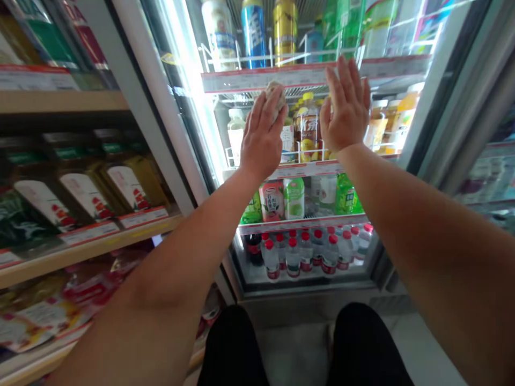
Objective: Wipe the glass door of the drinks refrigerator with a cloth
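My left hand [263, 136] presses a crumpled pale cloth [276, 99] against the glass door of a lit drinks cooler, its fingers lying over the cloth. To the right, my right hand [346, 110] is raised with its palm toward the glass and its fingers stretched out, holding nothing. Whether that palm fully touches the glass is hard to make out. Between the hands, behind the glass, stands a brown tea bottle with a yellow cap [308, 128]. A white cooler shelf edge with price labels [241, 81] runs just above my left hand.
Tall cans [253, 32] and green bottles fill the cooler's top shelf. Several red-capped water bottles [293, 257] stand at its bottom. On the left, wooden shelving [96, 102] carries oil-coloured bottles [129, 185] and packets. A metal door frame [454, 102] borders the right side.
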The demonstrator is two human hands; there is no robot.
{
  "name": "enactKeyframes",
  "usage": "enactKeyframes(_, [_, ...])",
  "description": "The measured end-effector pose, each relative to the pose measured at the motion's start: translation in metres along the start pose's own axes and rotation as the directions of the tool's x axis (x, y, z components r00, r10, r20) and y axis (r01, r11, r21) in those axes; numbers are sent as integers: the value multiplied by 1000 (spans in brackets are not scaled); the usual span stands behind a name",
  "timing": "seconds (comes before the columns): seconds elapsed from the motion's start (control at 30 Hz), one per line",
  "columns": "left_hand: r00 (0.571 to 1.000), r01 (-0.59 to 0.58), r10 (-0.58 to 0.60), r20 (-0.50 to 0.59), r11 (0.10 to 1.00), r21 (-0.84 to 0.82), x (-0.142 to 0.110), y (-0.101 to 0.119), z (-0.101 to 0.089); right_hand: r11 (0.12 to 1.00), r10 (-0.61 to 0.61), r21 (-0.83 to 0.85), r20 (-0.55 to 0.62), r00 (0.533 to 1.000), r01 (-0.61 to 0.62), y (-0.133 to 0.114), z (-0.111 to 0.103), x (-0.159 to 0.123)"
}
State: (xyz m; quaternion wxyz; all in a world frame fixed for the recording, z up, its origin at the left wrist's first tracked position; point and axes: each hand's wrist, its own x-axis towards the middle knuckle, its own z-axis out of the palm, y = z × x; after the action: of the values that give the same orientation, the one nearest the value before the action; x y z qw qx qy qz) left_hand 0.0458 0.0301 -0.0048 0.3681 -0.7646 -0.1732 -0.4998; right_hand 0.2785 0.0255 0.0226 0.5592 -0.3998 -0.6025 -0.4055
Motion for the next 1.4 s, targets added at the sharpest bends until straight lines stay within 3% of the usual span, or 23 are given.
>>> enactKeyframes(0.13, [987, -33, 41, 155, 998, -54, 10, 36, 16, 998, 63, -16, 42, 997, -63, -7, -6, 1])
enactKeyframes(0.23, [954, -93, 108, 279, 993, -66, 5, 52, 14, 997, 80, -31, 74, 994, -77, -17, -17, 1])
enactKeyframes(0.3, [963, -44, 58, 264, 997, -59, 9, 41, 6, 996, 89, -35, 102, 991, -86, -22, -23, 0])
enactKeyframes(0.47, [974, 206, -198, 108, 976, -74, 20, -28, -16, 990, 138, -41, 144, 980, -133, -23, -25, 2])
enactKeyframes(0.57, [973, 231, -228, 47, 969, -84, 1, -37, -20, 992, 124, -57, 150, 981, -116, -23, -25, 3])
enactKeyframes(0.7, [978, 197, -196, 64, 980, -9, -22, -13, -23, 994, 84, -84, 139, 987, -73, -23, -25, 1])
enactKeyframes(0.9, [983, 141, -144, 114, 989, 35, -4, 8, -18, 994, 104, -43, 113, 988, -99, -17, -18, 0])
enactKeyframes(1.0, [982, 20, -24, 185, 1000, 22, -10, 35, -6, 993, 106, -56, 125, 986, -99, -16, -17, 0])
enactKeyframes(1.07, [959, -77, 76, 274, 997, -10, -16, 54, -1, 992, 122, -59, 114, 986, -115, -15, -15, 1])
enactKeyframes(1.13, [945, -99, 93, 313, 995, 2, -15, 61, 1, 990, 128, -63, 99, 987, -122, -14, -13, 1])
enactKeyframes(1.2, [963, -11, -3, 270, 999, 52, -8, 50, -2, 992, 117, -61, 102, 988, -111, -15, -13, 1])
enactKeyframes(1.3, [977, 173, -182, 111, 981, 86, 3, 9, -9, 995, 100, -40, 108, 989, -96, -16, -15, 1])
enactKeyframes(1.4, [969, 244, -240, -62, 967, 69, -3, -28, -10, 994, 107, -26, 114, 988, -105, -15, -16, 1])
